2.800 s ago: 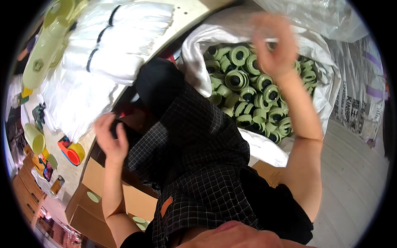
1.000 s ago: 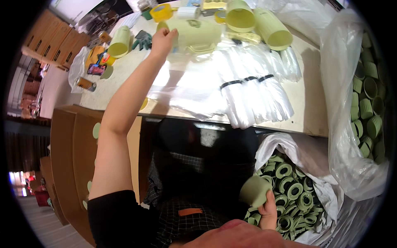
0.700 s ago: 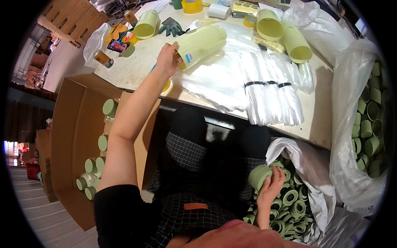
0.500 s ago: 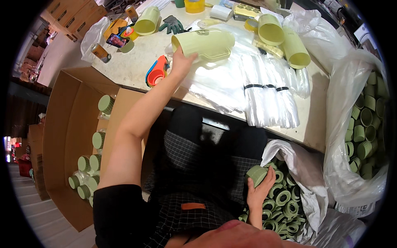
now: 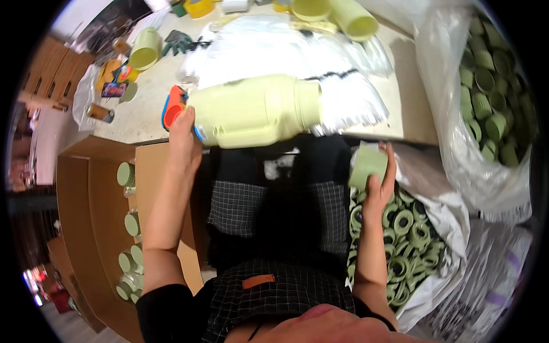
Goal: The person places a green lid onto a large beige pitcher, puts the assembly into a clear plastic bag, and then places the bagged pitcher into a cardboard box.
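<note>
My left hand (image 5: 185,136) grips the wide end of a pale yellow-green thermos flask body (image 5: 251,108). The flask lies on its side in the air above the table's near edge, its handle toward me and its narrower neck pointing right. In my right hand (image 5: 378,191) is a sage-green cup-shaped lid (image 5: 368,164), slightly blurred, pinched between thumb and fingers. It is apart from the flask, over a white sack (image 5: 443,228) of green ring-shaped parts (image 5: 403,222).
Clear plastic bags (image 5: 246,48) cover the table's middle. A red-orange tape dispenser (image 5: 174,113) lies by my left hand. At left, a cardboard box (image 5: 91,183) holds green-capped flasks (image 5: 132,223). A plastic-lined container (image 5: 437,86) of green cups (image 5: 485,80) stands right.
The flask has come toward me from over the bags and turned more level, with my left hand on it. My right hand has lifted the lid up from the sack.
</note>
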